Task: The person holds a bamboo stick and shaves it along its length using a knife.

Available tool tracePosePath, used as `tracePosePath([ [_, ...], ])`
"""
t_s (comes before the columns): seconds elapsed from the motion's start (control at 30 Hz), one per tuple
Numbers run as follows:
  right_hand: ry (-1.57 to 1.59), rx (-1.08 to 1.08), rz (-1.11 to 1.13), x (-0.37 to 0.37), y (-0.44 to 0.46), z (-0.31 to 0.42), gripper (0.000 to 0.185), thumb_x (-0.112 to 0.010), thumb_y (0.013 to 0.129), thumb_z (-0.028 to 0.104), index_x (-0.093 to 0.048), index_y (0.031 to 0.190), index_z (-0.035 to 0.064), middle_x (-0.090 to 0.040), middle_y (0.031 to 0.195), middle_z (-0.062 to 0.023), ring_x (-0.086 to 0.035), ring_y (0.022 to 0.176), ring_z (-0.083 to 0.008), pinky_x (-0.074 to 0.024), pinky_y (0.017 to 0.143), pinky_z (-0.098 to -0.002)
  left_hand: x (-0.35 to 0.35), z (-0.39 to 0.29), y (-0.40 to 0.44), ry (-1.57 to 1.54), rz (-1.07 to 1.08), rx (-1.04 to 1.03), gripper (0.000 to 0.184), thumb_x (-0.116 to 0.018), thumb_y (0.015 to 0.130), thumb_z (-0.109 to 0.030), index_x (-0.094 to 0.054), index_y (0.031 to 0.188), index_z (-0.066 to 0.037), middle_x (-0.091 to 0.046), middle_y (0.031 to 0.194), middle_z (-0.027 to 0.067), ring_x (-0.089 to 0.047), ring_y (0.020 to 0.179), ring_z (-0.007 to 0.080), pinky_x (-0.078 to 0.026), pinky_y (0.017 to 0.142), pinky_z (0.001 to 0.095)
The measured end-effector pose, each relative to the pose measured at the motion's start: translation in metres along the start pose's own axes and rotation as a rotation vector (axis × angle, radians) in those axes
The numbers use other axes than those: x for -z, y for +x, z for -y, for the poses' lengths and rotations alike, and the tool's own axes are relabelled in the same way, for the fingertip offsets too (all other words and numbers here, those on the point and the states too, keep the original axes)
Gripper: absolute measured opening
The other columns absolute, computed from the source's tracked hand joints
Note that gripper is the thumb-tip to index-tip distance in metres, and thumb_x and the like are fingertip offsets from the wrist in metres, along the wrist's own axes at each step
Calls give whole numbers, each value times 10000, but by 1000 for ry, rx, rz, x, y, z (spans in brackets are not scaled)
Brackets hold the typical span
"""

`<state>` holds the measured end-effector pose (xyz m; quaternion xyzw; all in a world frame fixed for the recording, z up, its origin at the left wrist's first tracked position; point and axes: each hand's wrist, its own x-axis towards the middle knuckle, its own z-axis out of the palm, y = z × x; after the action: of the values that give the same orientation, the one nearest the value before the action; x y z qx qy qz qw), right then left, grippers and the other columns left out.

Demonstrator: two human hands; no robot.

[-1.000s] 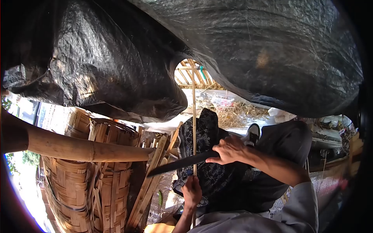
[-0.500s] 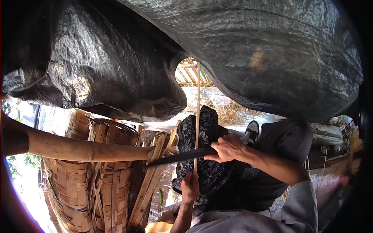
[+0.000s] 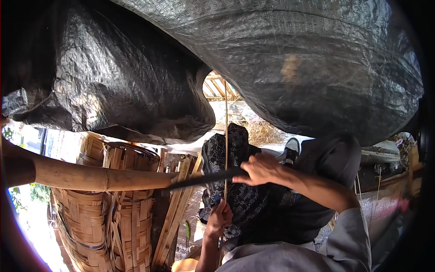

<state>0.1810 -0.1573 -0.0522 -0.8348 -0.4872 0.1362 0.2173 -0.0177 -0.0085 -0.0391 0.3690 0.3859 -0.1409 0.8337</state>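
Observation:
A long dark blade (image 3: 204,180) lies across a thin upright strip (image 3: 226,136), pointing left. My right hand (image 3: 260,169) is closed round the handle end of the blade, to the right of the strip. Below the blade my left hand (image 3: 219,216) grips the lower part of the strip, with something small and blue at its thumb. Behind the strip a black cloth with a white pattern (image 3: 235,145) covers one leg.
Tall woven bamboo baskets (image 3: 84,217) stand at the left, with a thick bamboo pole (image 3: 104,178) across them. Wooden slats (image 3: 174,217) lean beside the baskets. Black plastic sheeting (image 3: 317,68) hangs overhead. A shoe (image 3: 292,149) shows beyond the knee.
The blade and my right hand have moved slightly up and left. The strip has shifted right, then back left, and now looks thinner. My left hand still grips it.

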Motion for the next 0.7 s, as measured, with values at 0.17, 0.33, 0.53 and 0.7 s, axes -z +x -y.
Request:
tracePosePath([
  [0.17,-103,161,39,-3,-12,14,699,-421,759,736,-628,722,69,-532,476,-144,-593,443,-295,-476,425,-406,-4,18,8,591,-153,-376,403,-402,963,-344,-419,651,-89,-326,481,-37,-355,367,68,-259,332,239],
  [0.33,78,-399,-19,31,29,-38,731,-382,837,669,-606,613,10,-538,470,-118,-551,407,-227,-438,389,-381,-13,28,-3,579,-305,-363,470,-392,961,-390,-379,594,-96,-330,471,-35,-351,360,67,-257,332,238],
  [0.53,32,-113,172,15,-3,-5,719,-407,788,717,-638,660,48,-546,487,-138,-605,481,-288,-476,439,-403,-16,9,0,255,-296,-270,449,-379,959,-415,-370,633,-107,-286,490,-43,-278,359,62,-216,330,228],
  [0.7,-56,-34,-15,5,-3,-3,717,-444,763,721,-659,723,38,-564,523,-190,-598,473,-332,-489,469,-442,-7,29,-7,520,-435,-405,455,-382,965,-359,-427,618,-68,-366,473,-6,-368,352,108,-270,331,283],
])
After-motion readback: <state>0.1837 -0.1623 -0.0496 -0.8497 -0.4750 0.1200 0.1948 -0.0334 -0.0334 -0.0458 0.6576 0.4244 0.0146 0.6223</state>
